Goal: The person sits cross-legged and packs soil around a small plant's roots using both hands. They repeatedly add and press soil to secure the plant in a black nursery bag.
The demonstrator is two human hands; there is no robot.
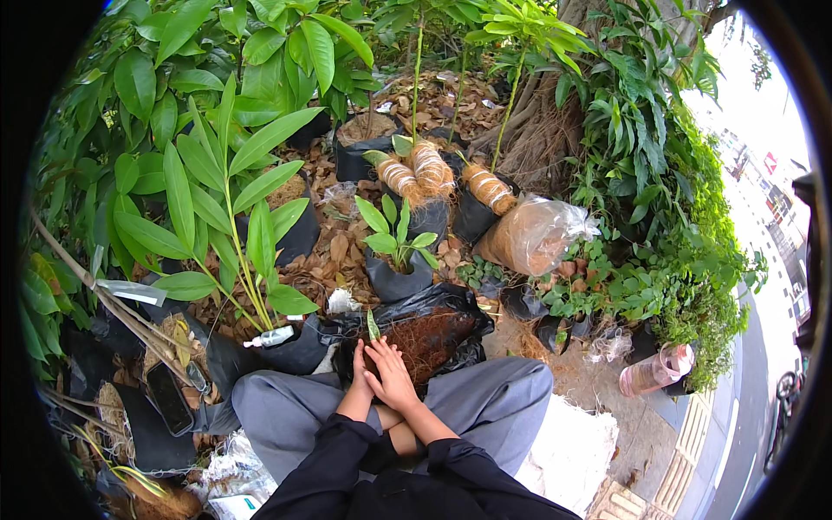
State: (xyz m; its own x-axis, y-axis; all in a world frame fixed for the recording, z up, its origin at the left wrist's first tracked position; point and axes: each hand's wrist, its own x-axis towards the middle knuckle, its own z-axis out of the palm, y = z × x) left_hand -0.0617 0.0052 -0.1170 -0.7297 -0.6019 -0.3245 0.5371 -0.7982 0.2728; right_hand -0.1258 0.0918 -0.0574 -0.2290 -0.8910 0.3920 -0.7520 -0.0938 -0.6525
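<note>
My left hand [361, 374] and my right hand [394, 376] press together in front of my crossed legs, palms facing. A small pointed green leaf [373, 326] with pale edges sticks up from between them. The lower part of this small plant is hidden by my fingers. Just beyond and to the right, a black plastic bag [416, 305] lies spread wide, filled with reddish-brown coir fibre [437, 338]. Farther off, coir bundles wound with white string [432, 170] rest on black grow bags, small leaves poking from their tops. Another wound bundle [489, 188] leans to their right.
Leafy potted plants [260, 227] crowd the left. A clear plastic bag of brown fibre [530, 237] stands beyond the black bag. At left lie a phone [170, 398] and a small bottle [270, 337]. A pinkish bottle [656, 369] stands right, near the pavement [682, 448].
</note>
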